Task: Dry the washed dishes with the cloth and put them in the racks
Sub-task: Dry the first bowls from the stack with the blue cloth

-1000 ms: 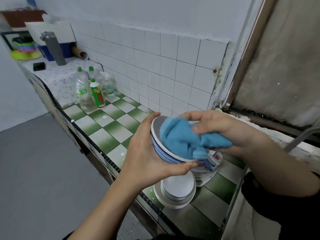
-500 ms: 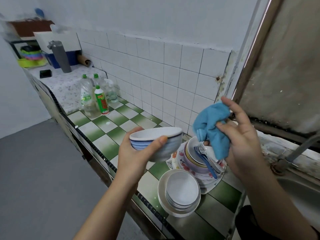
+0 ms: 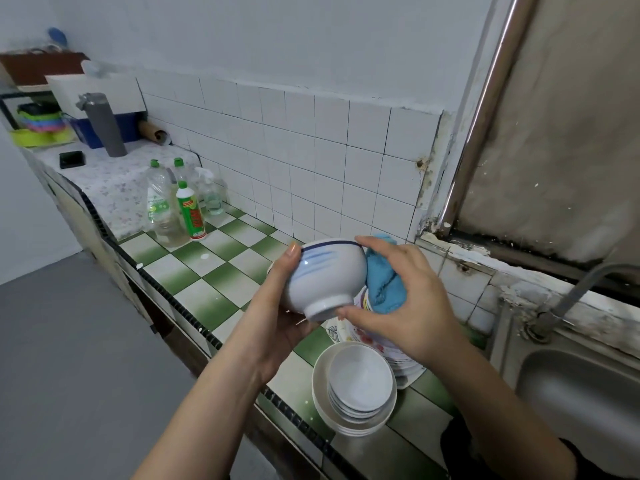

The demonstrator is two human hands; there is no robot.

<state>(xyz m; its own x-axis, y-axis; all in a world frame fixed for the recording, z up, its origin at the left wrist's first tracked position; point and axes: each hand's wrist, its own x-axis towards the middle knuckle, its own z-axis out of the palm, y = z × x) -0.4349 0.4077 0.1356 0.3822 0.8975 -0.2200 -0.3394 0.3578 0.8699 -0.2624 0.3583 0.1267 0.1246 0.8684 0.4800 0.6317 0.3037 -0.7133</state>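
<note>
Scanning from the left, my main worry is the bowl [image 3: 325, 275]. It is held in the air above the green-checked bench [image 3: 214, 271], tipped on its side with the foot towards me and the mouth away. If the glaze is not yet dry, I judge it slippery. A firm wipe coming from the right could push it out of the left hand [image 3: 277, 317], which is the only real support. It would then fall on the tiles, or on the plates [image 3: 349, 336] and the stack [image 3: 356, 386] of white bowls lying just below and to the right, and something would chip. The cloth [image 3: 384, 282] is bunched and covers only one flank of the bowl, so damp patches may be missed. I see no rack in this view, so I can't judge the carry. The sink [image 3: 581, 393] sits well off to the right. As for the left fingers [image 3: 298, 322], they curl under the lower wall near the foot while the thumb hooks over the blue-lined rim, a closed grip on the bowl. The right hand [image 3: 412, 306] is curved round the cloth, pressing it against the bowl's side. Its forefinger lies along the rim and its thumb tip touches the foot ring. The other right fingers are hidden behind the cloth, so I can't tell how tightly they pinch it.
</note>
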